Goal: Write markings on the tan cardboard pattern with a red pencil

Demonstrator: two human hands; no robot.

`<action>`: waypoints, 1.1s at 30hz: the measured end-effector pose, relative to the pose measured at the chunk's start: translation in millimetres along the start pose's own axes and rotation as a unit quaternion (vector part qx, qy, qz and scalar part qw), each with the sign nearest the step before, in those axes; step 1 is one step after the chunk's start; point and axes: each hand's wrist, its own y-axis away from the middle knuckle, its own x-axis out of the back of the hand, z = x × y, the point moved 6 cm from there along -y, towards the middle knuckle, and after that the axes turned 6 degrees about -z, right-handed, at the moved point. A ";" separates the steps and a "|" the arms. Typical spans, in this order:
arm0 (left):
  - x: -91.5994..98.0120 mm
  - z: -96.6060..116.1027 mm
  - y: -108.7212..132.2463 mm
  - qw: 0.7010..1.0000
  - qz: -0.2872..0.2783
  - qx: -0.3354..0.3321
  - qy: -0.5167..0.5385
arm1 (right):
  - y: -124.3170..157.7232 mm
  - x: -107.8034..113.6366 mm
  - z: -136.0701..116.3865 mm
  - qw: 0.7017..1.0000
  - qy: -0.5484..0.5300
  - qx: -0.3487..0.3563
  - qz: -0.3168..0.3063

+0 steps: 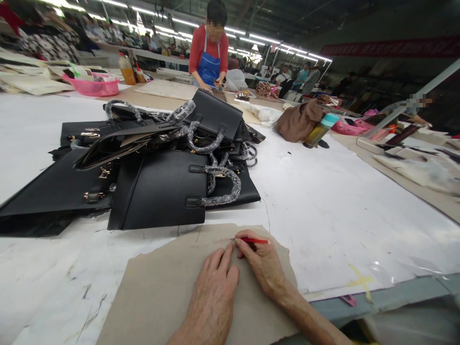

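My right hand (264,266) pinches a red pencil (253,240), its tip on a brown cardboard sheet (158,292) lying at the near edge of the white table (341,206). Faint red marks run along the sheet just left of the tip. My left hand (213,297) lies flat on the cardboard beside the right hand, fingers stretched out and together, holding nothing. Just beyond the sheet sits a pile of black handbags (154,163) whose handles are wrapped in clear plastic.
A person in a red top and blue apron (209,52) works at the far side. A pink basin (94,86), orange bottles (127,69), a brown bag (298,122) and a teal-capped bottle (321,129) stand farther back. The table edge (388,294) runs near right.
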 end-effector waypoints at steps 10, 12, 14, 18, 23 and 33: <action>-0.8 -2.4 0.8 0.999 0.048 -0.012 0.015 | -0.7 -1.4 0.7 1.000 0.006 0.008 0.005; -1.0 -2.8 1.1 0.999 0.051 -0.011 0.012 | -0.7 -1.2 0.9 1.000 0.007 0.010 0.006; -1.2 -2.9 1.4 0.998 0.053 -0.012 0.013 | -0.9 -0.9 1.1 1.000 0.009 0.011 0.005; -1.5 -2.5 2.0 0.998 0.061 -0.019 0.013 | -1.5 -0.5 1.0 1.000 0.011 0.013 0.004; -2.9 -3.1 3.4 0.997 0.071 -0.018 0.010 | -1.3 -0.2 1.0 1.000 0.014 0.012 0.004; -2.6 -1.6 2.1 0.997 0.075 -0.020 -0.006 | -1.0 0.1 0.1 0.999 0.039 0.019 0.009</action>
